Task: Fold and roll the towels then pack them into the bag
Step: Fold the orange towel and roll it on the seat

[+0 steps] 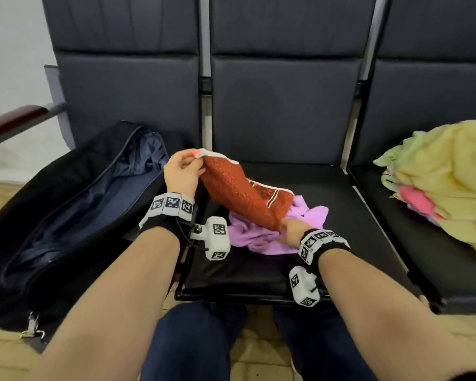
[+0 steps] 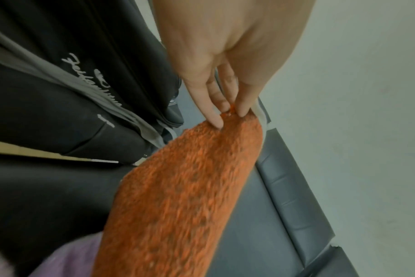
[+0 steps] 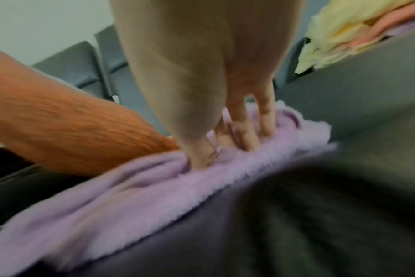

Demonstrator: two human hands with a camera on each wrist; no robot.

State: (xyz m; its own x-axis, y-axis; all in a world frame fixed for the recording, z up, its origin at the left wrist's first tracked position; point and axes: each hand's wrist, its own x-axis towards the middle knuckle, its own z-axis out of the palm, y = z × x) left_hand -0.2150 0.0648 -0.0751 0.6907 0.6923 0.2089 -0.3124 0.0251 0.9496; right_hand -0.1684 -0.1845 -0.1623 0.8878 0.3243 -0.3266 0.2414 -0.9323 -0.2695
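Observation:
An orange towel (image 1: 239, 191) hangs stretched between my two hands over the middle black seat (image 1: 349, 243). My left hand (image 1: 188, 163) holds its upper corner raised, pinched between thumb and fingers (image 2: 216, 120); the orange towel (image 2: 183, 196) falls away below. My right hand (image 1: 289, 229) is at the lower end, where the orange towel (image 3: 59, 121) meets my thumb. Its fingers (image 3: 246, 135) lie on a crumpled purple towel (image 3: 154, 187) on the seat; the grip itself is blurred. The open black bag (image 1: 66, 204) sits on the left seat.
A pile of yellow, green and pink towels (image 1: 445, 171) lies on the right seat. The bag's dark blue lining faces up beside my left wrist. A wooden armrest (image 1: 14, 122) stands at the far left. My knees are below the seat's front edge.

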